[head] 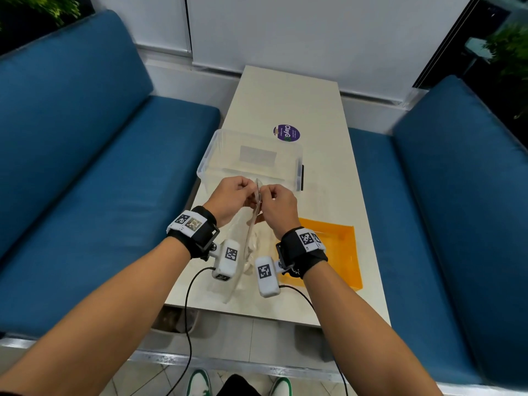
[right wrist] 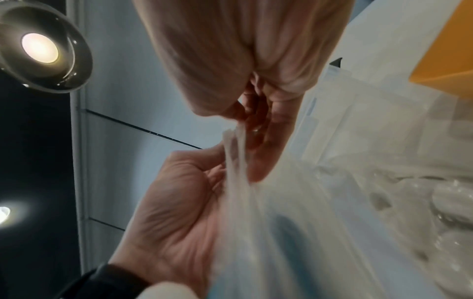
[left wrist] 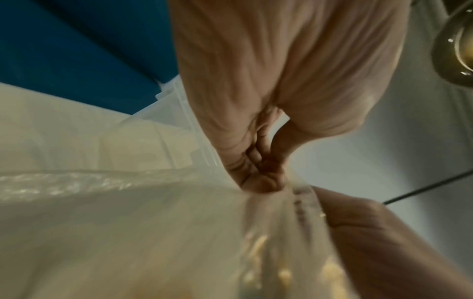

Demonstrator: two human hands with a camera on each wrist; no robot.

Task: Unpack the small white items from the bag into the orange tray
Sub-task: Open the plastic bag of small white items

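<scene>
A clear plastic bag (head: 251,238) hangs above the table's near end, with small white items (head: 253,252) showing through its lower part. My left hand (head: 233,195) pinches the top edge of the bag from the left. My right hand (head: 278,205) pinches the same edge from the right, so both hands meet at the bag's mouth. In the left wrist view my left hand (left wrist: 261,178) has its curled fingers on the bag (left wrist: 281,232). In the right wrist view my right hand (right wrist: 250,113) pinches the bag (right wrist: 256,192). The orange tray (head: 340,247) lies flat on the table, right of the bag.
A clear plastic tub (head: 251,158) stands just beyond my hands. A purple round sticker (head: 286,133) lies behind it on the narrow cream table (head: 285,92). Blue cushioned benches (head: 85,167) flank the table on both sides. Cables hang from the wrist cameras.
</scene>
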